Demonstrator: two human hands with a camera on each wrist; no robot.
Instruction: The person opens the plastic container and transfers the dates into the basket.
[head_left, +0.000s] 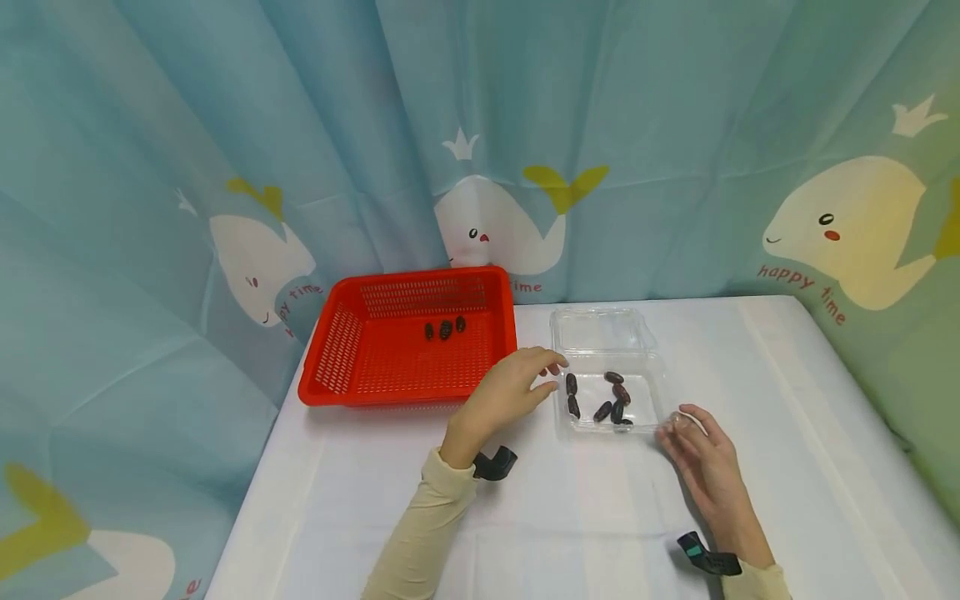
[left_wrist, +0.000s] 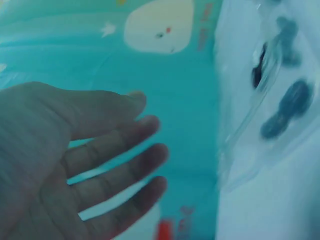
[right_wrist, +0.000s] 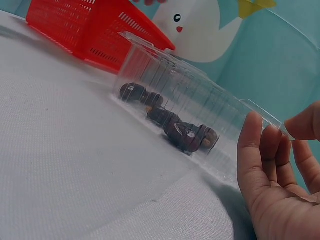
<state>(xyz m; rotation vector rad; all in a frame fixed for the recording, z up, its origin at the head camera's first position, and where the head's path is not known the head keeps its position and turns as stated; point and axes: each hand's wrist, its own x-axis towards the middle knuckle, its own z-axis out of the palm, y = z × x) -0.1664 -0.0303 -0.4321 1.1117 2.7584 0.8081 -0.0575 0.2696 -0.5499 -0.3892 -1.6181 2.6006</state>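
A clear plastic clamshell box (head_left: 645, 392) stands on the table with its lid (head_left: 598, 331) folded back behind it. Inside its base lie several dark brown dates (head_left: 622, 394), also seen through the side wall in the right wrist view. My left hand (head_left: 513, 387) hovers at the box's left edge, fingers loosely extended; the left wrist view shows nothing in it. At the near right corner, my right hand (head_left: 701, 454) pinches the box rim, thumb on top and fingers against the outer wall (right_wrist: 200, 100). Three more dates (head_left: 446, 330) sit in a red basket (head_left: 375, 400).
The red basket stands left of the box, close to my left forearm. White cloth (head_left: 570, 517) covers the table. Behind and beside it hangs a blue-green curtain (head_left: 645, 233) with whale prints. Each of my wrists wears a black strap (head_left: 495, 464).
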